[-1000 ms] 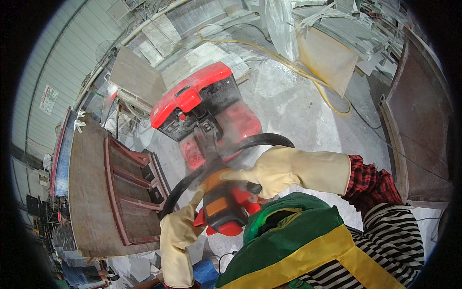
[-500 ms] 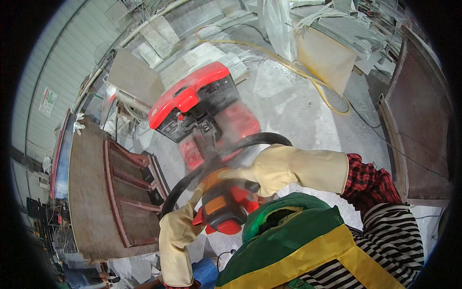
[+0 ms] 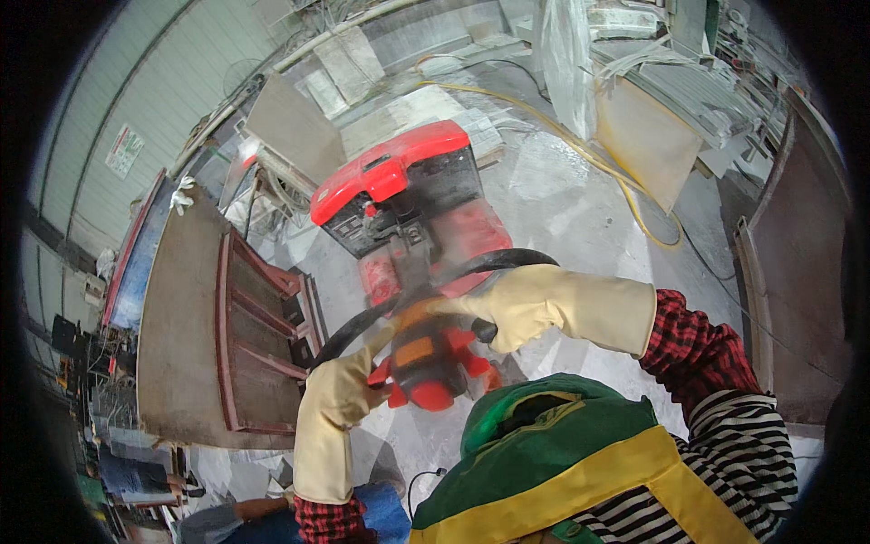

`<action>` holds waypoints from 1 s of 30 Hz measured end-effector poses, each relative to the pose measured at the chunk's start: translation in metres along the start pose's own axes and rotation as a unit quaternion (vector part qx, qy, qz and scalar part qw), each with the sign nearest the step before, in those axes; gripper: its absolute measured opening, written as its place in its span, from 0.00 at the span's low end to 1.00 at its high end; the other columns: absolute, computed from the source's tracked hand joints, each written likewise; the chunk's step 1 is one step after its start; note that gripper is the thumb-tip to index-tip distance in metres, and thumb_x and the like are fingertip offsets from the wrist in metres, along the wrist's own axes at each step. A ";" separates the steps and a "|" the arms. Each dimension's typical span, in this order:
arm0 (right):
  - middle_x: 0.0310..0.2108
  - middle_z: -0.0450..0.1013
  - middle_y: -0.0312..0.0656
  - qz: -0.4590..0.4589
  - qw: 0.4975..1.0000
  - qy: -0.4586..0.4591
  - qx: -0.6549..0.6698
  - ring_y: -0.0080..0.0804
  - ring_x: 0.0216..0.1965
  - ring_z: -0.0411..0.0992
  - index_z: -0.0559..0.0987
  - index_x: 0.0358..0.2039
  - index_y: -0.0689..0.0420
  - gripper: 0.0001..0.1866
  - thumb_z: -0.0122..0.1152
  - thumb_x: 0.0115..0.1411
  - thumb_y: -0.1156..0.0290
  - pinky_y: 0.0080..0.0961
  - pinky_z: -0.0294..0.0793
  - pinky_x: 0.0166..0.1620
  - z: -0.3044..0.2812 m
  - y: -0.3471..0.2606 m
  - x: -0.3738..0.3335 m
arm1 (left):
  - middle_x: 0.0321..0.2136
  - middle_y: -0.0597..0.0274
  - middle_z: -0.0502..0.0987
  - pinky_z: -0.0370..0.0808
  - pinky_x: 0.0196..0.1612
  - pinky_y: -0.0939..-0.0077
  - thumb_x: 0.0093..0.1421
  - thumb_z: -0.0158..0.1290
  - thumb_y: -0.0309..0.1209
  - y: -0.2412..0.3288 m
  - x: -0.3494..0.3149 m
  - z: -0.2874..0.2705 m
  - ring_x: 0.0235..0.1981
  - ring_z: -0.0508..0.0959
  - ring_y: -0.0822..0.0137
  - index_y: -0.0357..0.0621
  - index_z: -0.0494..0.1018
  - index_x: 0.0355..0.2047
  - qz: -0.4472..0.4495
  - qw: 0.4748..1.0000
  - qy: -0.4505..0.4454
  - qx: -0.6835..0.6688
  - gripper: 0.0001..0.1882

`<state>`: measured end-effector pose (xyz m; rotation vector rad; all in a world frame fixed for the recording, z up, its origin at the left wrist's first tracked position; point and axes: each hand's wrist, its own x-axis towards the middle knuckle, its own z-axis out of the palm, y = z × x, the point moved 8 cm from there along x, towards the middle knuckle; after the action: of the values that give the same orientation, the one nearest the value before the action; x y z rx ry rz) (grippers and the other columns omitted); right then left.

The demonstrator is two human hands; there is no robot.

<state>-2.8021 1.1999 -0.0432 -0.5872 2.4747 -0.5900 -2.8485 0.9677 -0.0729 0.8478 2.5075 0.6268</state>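
Observation:
In front of me stands a red and black electric pallet truck (image 3: 394,177), its body tilted in view. Its tiller handle (image 3: 419,354) reaches back toward me, with a dark grip head, orange panels and red end pieces. My left hand (image 3: 340,399), in a long cream rubber glove, is closed round the left side of the grip. Across the right side lies my right hand (image 3: 521,313), gloved alike, with its fingers wrapped over the handle. A curved black bar (image 3: 494,261) arches beyond both hands.
A large brown board with a dark red frame (image 3: 181,354) stands close on the left. Another brown panel (image 3: 802,254) rises on the right. A yellow hose (image 3: 580,150) crosses the pale floor ahead, near plastic-wrapped material (image 3: 562,63). Part of another person (image 3: 245,512) shows at lower left.
The surroundings and the truck have shifted rightward in view. The tiller head sits slightly higher and farther right. Both hands keep their hold. More of the person at lower left shows.

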 end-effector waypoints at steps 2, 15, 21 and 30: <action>0.28 0.77 0.45 0.001 1.000 -0.011 0.014 0.38 0.23 0.76 0.54 0.78 0.36 0.53 0.60 0.50 0.74 0.35 0.74 0.25 -0.003 -0.006 -0.007 | 0.63 0.53 0.76 0.72 0.56 0.81 0.47 0.66 0.10 0.004 0.001 0.000 0.52 0.79 0.72 0.38 0.64 0.71 0.068 0.993 -0.011 -0.096 0.49; 0.32 0.81 0.46 -0.017 0.999 -0.017 0.037 0.34 0.23 0.80 0.52 0.78 0.31 0.51 0.65 0.56 0.59 0.31 0.78 0.26 0.019 0.005 0.017 | 0.63 0.62 0.76 0.68 0.64 0.74 0.48 0.70 0.17 0.010 -0.010 0.000 0.59 0.73 0.75 0.46 0.57 0.76 0.057 0.981 -0.030 -0.185 0.55; 0.39 0.81 0.47 -0.071 0.991 -0.053 0.100 0.33 0.23 0.79 0.54 0.78 0.31 0.53 0.68 0.53 0.60 0.30 0.78 0.25 0.018 -0.006 0.021 | 0.58 0.58 0.78 0.68 0.63 0.71 0.51 0.67 0.30 0.004 -0.006 -0.005 0.57 0.74 0.68 0.42 0.67 0.69 0.060 0.969 -0.101 -0.216 0.44; 0.41 0.80 0.50 -0.038 0.952 -0.035 0.303 0.34 0.23 0.78 0.61 0.74 0.49 0.53 0.77 0.51 0.51 0.29 0.79 0.25 0.024 0.034 0.014 | 0.36 0.56 0.85 0.77 0.45 0.67 0.54 0.70 0.48 -0.002 0.017 0.012 0.37 0.82 0.60 0.47 0.82 0.49 -0.011 0.992 -0.106 0.074 0.27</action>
<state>-2.8089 1.2137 -0.0849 -0.4421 2.0500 -1.2685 -2.8552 0.9805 -0.0876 0.8887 2.3878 0.3267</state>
